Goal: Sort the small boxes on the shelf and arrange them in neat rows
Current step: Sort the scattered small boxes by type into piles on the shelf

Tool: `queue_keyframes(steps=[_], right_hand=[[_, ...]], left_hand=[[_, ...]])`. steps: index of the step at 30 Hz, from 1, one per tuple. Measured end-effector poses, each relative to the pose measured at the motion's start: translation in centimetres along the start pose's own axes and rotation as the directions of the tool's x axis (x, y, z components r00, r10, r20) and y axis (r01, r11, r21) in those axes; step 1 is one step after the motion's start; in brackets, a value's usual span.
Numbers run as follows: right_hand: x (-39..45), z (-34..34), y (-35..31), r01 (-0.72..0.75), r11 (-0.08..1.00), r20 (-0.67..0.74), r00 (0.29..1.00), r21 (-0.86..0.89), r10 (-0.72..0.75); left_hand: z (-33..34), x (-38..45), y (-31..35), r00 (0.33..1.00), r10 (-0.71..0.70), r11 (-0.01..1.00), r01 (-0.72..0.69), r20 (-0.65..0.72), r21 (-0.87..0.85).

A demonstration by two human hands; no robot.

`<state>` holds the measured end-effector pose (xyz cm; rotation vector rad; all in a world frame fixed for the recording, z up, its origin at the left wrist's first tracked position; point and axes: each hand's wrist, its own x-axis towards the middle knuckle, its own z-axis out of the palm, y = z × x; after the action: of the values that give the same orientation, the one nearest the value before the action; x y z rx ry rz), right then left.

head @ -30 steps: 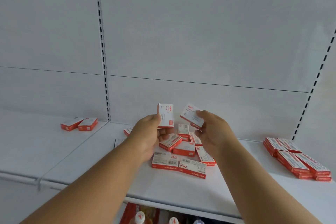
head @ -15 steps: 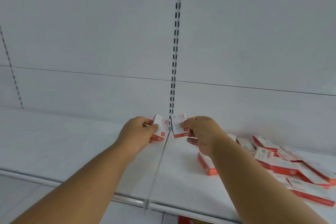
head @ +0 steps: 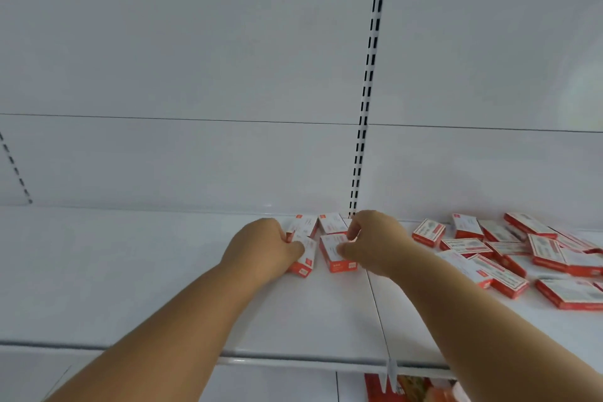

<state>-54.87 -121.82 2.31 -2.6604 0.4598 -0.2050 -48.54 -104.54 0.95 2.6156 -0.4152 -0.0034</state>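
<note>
Head view: the left hand (head: 261, 246) pinches a small red-and-white cardboard box (head: 304, 256); the right hand (head: 375, 243) grips its twin (head: 336, 253) at three o'clock. Each should be squared against the back pair (head: 318, 223) at twelve before the person releases it.

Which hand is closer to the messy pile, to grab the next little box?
The right hand. The messy pile lies on its side of the shelf, just past it. The left hand sits farther away, and both hands hold boxes now.
</note>
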Motion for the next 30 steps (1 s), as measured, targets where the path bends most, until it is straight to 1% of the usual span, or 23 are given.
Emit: queue_keyframes(steps=[1,3,7,10,13,16,18,21,25,28,30], right_hand=[[0.0,-0.2,0.1,0.002,0.998,-0.001,1.000,-0.055,-0.002],[-0.1,-0.3,0.2,0.002,0.997,-0.025,1.000,-0.078,-0.004],[-1.0,-0.3,1.1,0.018,0.999,-0.156,0.988,0.027,-0.013],[-1.8,-1.5,2.8,0.033,0.998,-0.242,0.970,0.053,-0.019],[-2.2,-3.7,6.2,0.030,0.997,-0.242,0.970,0.065,-0.013],[-2.0,-6.6,10.5,-0.035,0.999,-0.251,0.968,-0.022,0.028],[-1.9,-8.3,13.1,-0.065,0.994,-0.211,0.976,-0.087,0.045],[-1.6,-9.8,15.8,-0.047,0.985,-0.115,0.993,-0.164,0.028],[0.6,-10.7,17.9,-0.003,0.977,-0.087,0.996,-0.213,-0.016],[2.9,-11.1,18.8,-0.019,0.969,-0.017,1.000,-0.245,0.015],[4.1,-11.1,19.5,0.012,0.964,0.052,0.999,-0.266,0.002]], left_hand=[[0.0,0.1,0.0,1.000,0.014,0.997,-0.013,-0.018,0.072],[-0.3,0.1,0.2,0.998,0.045,0.987,-0.037,-0.051,0.155],[-0.4,-0.1,1.6,0.981,0.154,0.973,-0.129,-0.120,0.192],[0.0,-0.4,3.4,0.964,0.229,0.968,-0.211,-0.133,0.139],[1.1,-0.6,5.9,0.950,0.300,0.954,-0.298,-0.082,0.045],[2.5,-1.1,9.1,0.930,0.367,0.929,-0.368,-0.020,-0.041],[3.5,-1.2,11.3,0.910,0.415,0.909,-0.414,0.001,-0.056],[4.8,-0.9,14.8,0.900,0.436,0.899,-0.434,0.032,-0.059],[6.0,0.5,18.7,0.931,0.350,0.936,-0.350,0.105,-0.018],[6.4,1.5,21.6,0.931,0.280,0.942,-0.313,0.233,0.120],[6.9,2.0,23.0,0.923,0.237,0.936,-0.301,0.303,0.183]])
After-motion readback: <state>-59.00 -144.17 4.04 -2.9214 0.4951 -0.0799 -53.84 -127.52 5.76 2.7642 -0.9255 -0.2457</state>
